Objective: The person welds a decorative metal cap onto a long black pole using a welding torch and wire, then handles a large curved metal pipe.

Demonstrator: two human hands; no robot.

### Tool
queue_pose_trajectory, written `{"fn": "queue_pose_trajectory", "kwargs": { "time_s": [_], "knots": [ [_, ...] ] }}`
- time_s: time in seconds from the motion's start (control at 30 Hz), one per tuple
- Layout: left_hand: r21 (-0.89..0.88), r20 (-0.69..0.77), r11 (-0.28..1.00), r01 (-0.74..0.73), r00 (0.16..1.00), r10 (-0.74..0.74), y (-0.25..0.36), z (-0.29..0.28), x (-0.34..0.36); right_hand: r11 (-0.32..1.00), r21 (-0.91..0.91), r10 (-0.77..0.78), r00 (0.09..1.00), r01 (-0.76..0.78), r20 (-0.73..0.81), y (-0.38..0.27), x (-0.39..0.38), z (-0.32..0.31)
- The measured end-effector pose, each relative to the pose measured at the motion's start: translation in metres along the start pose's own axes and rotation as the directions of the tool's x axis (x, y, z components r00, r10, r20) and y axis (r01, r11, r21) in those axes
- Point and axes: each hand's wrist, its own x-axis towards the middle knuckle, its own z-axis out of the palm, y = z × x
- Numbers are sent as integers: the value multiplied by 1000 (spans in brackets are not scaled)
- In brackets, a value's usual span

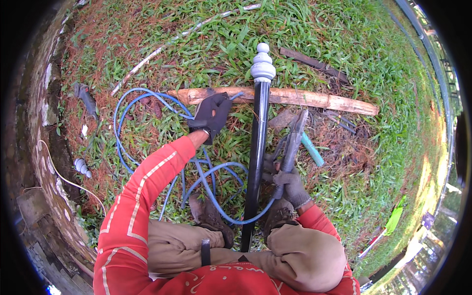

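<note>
A black metal post with a white turned finial on its far end lies across a bamboo pole. Its near end runs between my boots. My left hand, in a dark glove, is closed round the blue cable over the bamboo, left of the post. A short end of cable shows past the fingers. Right of the post, my right hand in a grey glove grips a long dark clamp-like tool pointing away from me. Blue cable runs from its handle across the post.
Cable loops lie on the grass at left. A teal rod and dark tongs lie right of the tool. Farther off are a wooden strip and a thin white stick. A small finial lies by the left wall.
</note>
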Motion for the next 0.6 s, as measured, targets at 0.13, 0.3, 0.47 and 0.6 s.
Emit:
{"fn": "queue_pose_trajectory", "kwargs": {
  "time_s": [0.13,0.3,0.47,0.6],
  "knots": [
    [9,-40,1000,2,999,-2,0,-19,1,960,-158,-249,964,233,-90,-22,-13,0],
    [101,-113,983,-151,980,162,23,-29,-15,491,-798,-641,765,351,-58,-45,-27,-25],
    [210,-4,905,-370,925,379,68,-11,-54,-67,-883,-807,495,465,322,-55,-29,-31],
    [302,375,942,-149,927,26,93,16,-74,-164,-901,-721,575,401,387,-67,-40,-3]
  ]
}}
